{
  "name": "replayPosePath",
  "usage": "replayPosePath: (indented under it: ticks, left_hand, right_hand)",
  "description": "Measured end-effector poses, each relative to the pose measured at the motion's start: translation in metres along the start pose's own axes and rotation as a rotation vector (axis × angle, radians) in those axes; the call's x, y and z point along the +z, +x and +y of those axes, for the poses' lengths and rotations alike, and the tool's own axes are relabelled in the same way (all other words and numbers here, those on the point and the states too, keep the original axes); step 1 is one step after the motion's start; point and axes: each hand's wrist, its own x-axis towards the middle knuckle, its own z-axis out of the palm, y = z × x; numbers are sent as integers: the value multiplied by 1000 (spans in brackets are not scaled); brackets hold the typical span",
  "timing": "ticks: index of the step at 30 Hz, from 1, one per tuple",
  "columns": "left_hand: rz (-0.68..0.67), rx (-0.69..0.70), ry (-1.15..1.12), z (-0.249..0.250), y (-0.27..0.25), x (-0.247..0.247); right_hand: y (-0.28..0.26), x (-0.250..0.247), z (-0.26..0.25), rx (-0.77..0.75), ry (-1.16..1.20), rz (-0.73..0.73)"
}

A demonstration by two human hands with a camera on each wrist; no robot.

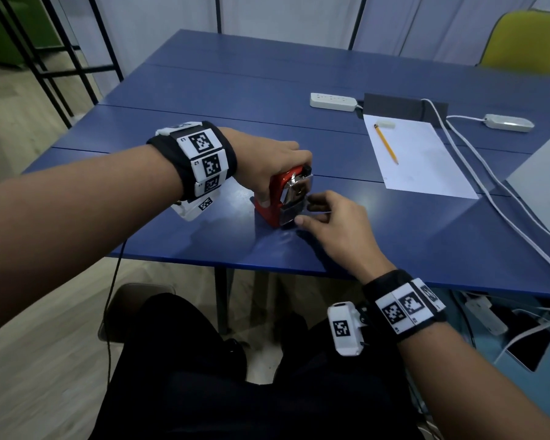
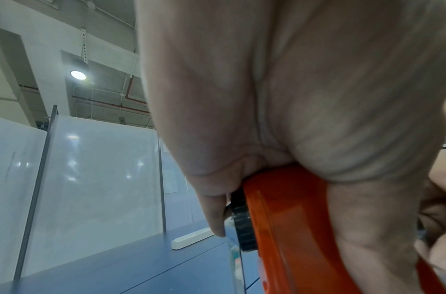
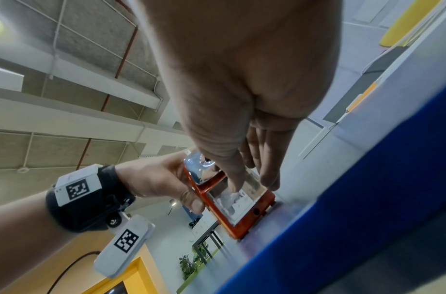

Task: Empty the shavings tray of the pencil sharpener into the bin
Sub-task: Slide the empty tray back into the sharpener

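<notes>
A red pencil sharpener [image 1: 278, 195] stands on the blue table [image 1: 178, 192] near its front edge. My left hand [image 1: 281, 177] grips its body from above, thumb on the near side and fingers over the top by the black knob [image 2: 243, 222]. The clear shavings tray [image 1: 291, 214] sits low in the sharpener's front. My right hand [image 1: 306, 211] pinches this tray, thumb at its lower corner and curled fingers on the far side. In the right wrist view the tray [image 3: 238, 196] shows pale shavings inside the red frame [image 3: 241, 224]. No bin is in view.
To the right lie a white sheet [image 1: 423, 163] with a yellow pencil [image 1: 385, 143] and an eraser [image 1: 385, 124]. Behind them are a power strip [image 1: 332, 101] and white cables [image 1: 477, 173]. A grey panel edge [image 1: 543, 192] is at the far right.
</notes>
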Motion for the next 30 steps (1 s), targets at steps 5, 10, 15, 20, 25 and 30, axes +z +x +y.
replayPosePath:
  ticks: [5,10,15,20,25,30]
  left_hand:
    - [-9,16,-5,0,2,1]
    - [-3,5,-12,0,-1,1]
    - [-10,2,-4,4,-6,1]
    - [92,-133,-63,8,-19,8]
    - [362,-392,-364,18,-41,37]
    - [401,-434,-593,20,-40,66]
  right_hand:
    - [11,1,0,6,-48,41]
    - [20,6,-11,3,-93,20]
    - [18,7,-12,0,-110,-18]
    - [16,0,-11,3,-82,-26]
    - [18,-10,-8,-16,-20,-65]
    - [18,-8,-13,-62,27,-85]
